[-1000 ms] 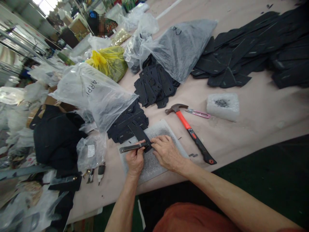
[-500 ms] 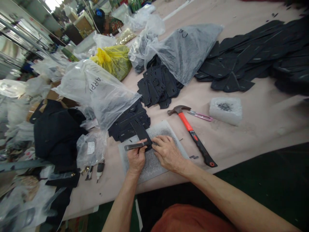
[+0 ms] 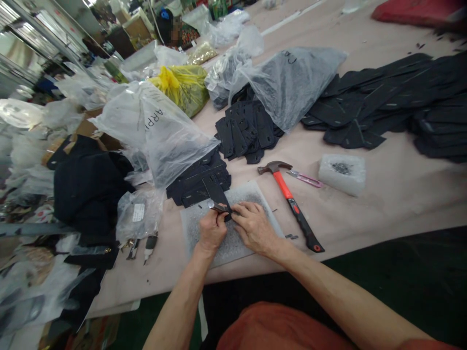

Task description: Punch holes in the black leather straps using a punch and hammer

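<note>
My left hand (image 3: 212, 233) is closed around a metal punch-like tool (image 3: 218, 207), whose shiny end points up and toward the camera. The end of a black flat strip (image 3: 216, 190) lies under the tool's working tip. On the strip's right edge, the fingertips of my right hand (image 3: 253, 226) press down, bent together; the exact grip there is hidden. Below both hands is a pitted translucent cutting board (image 3: 199, 221). A claw hammer (image 3: 288, 197) with a red and black handle lies just right of the board.
Pink-handled thread snips (image 3: 306, 179) and a white block (image 3: 359, 177) with small dark bits lie beyond the hammer. Black piece stacks (image 3: 195, 182) and plastic bags (image 3: 156, 131) stand behind the board. A white-and-black pen-like tool (image 3: 150, 248) lies at left.
The tool in my left hand has turned from lying nearly flat to pointing more upright and toward the camera. My left hand has rolled with it; the camera view has shifted slightly.
</note>
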A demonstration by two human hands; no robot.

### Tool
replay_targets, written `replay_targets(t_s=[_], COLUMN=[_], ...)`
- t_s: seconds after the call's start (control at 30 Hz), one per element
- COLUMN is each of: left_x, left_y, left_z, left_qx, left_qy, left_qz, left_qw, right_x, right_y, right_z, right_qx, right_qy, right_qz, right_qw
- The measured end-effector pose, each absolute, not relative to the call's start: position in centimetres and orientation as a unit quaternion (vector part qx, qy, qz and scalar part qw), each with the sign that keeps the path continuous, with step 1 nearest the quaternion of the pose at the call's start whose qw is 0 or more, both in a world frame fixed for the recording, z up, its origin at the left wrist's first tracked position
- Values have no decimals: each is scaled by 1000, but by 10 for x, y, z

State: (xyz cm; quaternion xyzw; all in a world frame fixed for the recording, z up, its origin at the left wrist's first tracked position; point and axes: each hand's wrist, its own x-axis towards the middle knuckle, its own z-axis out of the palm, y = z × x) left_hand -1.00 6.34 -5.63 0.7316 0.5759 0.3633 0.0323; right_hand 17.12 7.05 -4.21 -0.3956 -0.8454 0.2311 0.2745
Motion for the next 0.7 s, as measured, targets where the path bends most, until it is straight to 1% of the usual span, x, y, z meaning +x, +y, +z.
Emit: replay_targets(t_s=[0.13,0.23,0.33,0.4,0.43,0.5,0.57,0.63,0.67,0.7], left_x=[-10,-11,-11,-11,-11,-11,-11,-11,-11,-12], left_y=[62,62,62,62,62,61,60,60,60,60], left_z=[-58,-61,-63,-64,-65,-66,-67,-68,-68,-68], left_qx=[729,729,727,723,721,714,708,704,704,705], left_qy=[569,571,593,605,607,609,613,614,611,605], left_qz=[380,378,345,331,332,343,350,354,360,367], left_qw=[19,18,28,33,34,30,28,34,39,43], right_x=[190,223,255,269,272,275,275,275,274,274], right_y=[70,72,77,84,88,98,108,115,117,118], right_z=[-37,-36,-39,-42,-43,-44,-43,-39,-36,-34], right_qx=[-395,-495,-607,-643,-654,-677,-690,-651,-620,-594], right_qy=[-839,-801,-759,-745,-736,-697,-588,-439,-381,-344], right_qz=[216,146,82,88,108,188,371,566,635,678], right_qw=[306,304,220,155,138,146,203,250,259,263])
